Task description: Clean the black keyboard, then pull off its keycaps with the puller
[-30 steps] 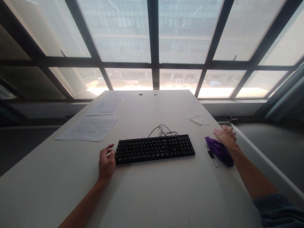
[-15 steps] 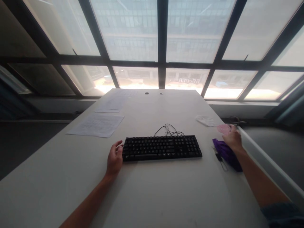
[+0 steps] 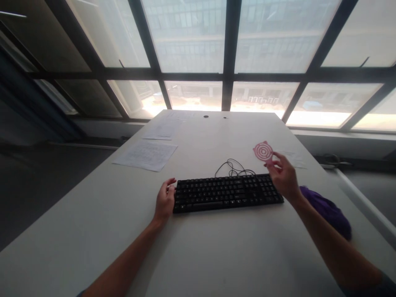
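Observation:
A black keyboard (image 3: 227,194) lies flat on the white table. At its left end is my left hand (image 3: 165,200), fingers curled against the side edge, thumb close to the keys. My right hand (image 3: 283,175) pinches the short stem of a pink round disc (image 3: 263,151) with concentric ring slots and small ear-like bumps. It is held up above the table, just behind the keyboard's right end, and my hand covers part of the keys there. A purple cloth bundle (image 3: 328,212) sits under my right forearm, partly hidden by it.
The thin black cable (image 3: 230,166) is looped behind the keyboard. Printed sheets of paper (image 3: 145,154) lie at the left of the white table (image 3: 198,255). Clear plastic wrapping (image 3: 293,159) is behind my right hand. Large windows (image 3: 192,97) stand beyond the table's far end.
My right hand has moved left from beside the purple bundle, carrying the pink disc over toward the keyboard. My left hand stays at the keyboard's left end. The view has shifted slightly.

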`<state>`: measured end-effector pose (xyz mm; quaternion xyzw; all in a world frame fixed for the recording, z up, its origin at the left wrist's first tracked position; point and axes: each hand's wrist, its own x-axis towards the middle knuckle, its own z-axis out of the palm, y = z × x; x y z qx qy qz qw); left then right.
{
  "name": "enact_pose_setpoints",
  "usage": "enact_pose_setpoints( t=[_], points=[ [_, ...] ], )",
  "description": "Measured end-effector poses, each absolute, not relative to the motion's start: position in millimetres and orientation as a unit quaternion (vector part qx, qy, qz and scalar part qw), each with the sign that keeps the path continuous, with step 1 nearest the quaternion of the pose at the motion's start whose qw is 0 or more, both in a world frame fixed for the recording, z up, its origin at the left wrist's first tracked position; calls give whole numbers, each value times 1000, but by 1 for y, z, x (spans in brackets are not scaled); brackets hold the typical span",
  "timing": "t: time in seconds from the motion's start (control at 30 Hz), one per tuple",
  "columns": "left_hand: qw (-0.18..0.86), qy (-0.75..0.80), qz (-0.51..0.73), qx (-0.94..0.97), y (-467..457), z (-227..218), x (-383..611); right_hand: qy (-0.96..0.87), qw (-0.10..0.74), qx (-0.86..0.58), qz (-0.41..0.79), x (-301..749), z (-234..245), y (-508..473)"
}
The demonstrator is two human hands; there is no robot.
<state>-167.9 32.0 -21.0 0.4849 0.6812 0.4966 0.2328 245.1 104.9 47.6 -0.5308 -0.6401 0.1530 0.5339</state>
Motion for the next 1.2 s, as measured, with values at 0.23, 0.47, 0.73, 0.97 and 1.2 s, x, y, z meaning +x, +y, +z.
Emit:
enact_pose_setpoints(
  t=[0.23, 0.47, 0.73, 0.97, 1.2],
  points=[
    [231, 680, 463, 519, 29, -16, -168, -658, 481, -549, 184, 207, 30, 133],
    [249, 652, 512, 501, 31, -26, -172, -782, 295, -499, 229, 163, 25, 121],
    [292, 630, 535, 481, 30, -26, -171, -806, 200, -533, 160, 147, 36, 101],
    [302, 630, 527, 484, 29, -22, -171, -860, 201, -455, 113, 79, 47, 81],
    [272, 633, 522, 503, 28, -20, -171, -913, 156, -365, 87, 31, 33, 71]
  ],
)
